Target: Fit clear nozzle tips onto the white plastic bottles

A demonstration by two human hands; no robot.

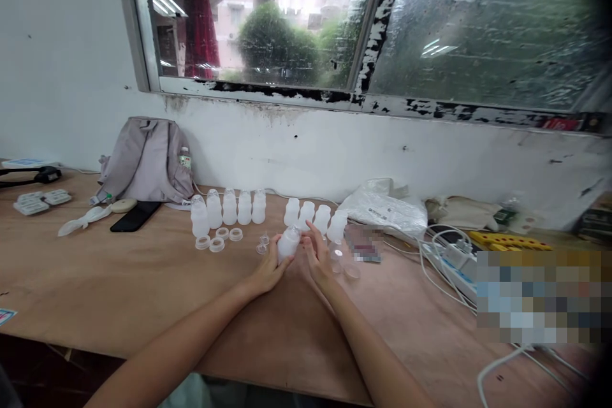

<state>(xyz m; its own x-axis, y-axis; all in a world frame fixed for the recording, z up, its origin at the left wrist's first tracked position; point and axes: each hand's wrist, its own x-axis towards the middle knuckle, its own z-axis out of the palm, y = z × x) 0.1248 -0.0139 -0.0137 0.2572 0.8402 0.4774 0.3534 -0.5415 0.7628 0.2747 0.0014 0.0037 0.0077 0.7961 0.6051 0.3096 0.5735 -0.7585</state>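
My left hand (268, 274) is wrapped around a white baby bottle (287, 245) with a clear cap on top, tilted slightly. Just right of it, my right hand (317, 259) has its fingers stretched out and apart; whether a fingertip touches the bottle I cannot tell. Behind to the left stands a row of several capped bottles (229, 207). Several bottles without caps (306, 213) stand to the right, partly behind my right hand. Collar rings (217, 245) lie at the left, small clear teats (261, 247) beside my left hand, and clear caps (352, 270) by my right.
A grey backpack (143, 162) leans on the wall, with a black phone (135, 217) in front. At the right lie a plastic-wrapped package (387, 209), a power strip (454, 268) with loose white cables and a yellow strip (507, 242). The wooden table (157, 293) ends close to me.
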